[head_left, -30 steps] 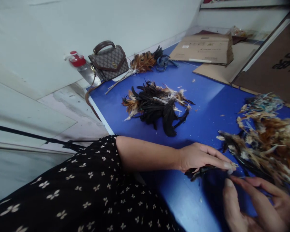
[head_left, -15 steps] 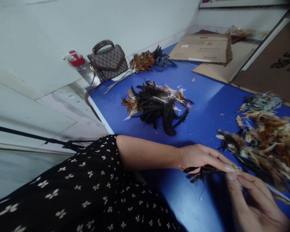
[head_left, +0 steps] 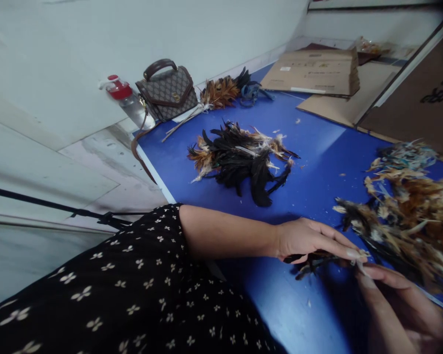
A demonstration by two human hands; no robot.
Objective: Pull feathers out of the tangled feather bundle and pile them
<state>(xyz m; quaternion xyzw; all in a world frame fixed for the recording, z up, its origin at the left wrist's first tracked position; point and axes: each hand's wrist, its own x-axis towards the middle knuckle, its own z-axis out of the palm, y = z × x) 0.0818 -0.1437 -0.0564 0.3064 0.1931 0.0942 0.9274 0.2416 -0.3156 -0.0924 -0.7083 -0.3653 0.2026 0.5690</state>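
My left hand (head_left: 313, 239) is closed around a small bunch of dark feathers (head_left: 312, 265), low over the blue table. Its fingertips pinch the pale quill ends, and the palm hides part of the bunch. Beside those fingertips, my right hand (head_left: 398, 300) has thumb and forefinger closed on a thin whitish strip (head_left: 361, 269) that reaches to the quill ends. What the strip is made of I cannot make out. Close to both hands on the right lies a heap of brown, cream and black feathers (head_left: 417, 211).
Black and brown feather bunches (head_left: 243, 157) lie mid-table (head_left: 317, 172). Along the wall stand a red-capped bottle (head_left: 129, 101) and a patterned handbag (head_left: 168, 93), beside a brown feather bundle (head_left: 219, 93) on sticks. Flattened cardboard (head_left: 313, 73) lies at the back; a large carton (head_left: 417, 93) is at right.
My right hand has drawn slightly right and down from the left fingertips, and the whitish strip now shows between them. My left hand keeps its hold on the feathers. The view has shifted slightly.
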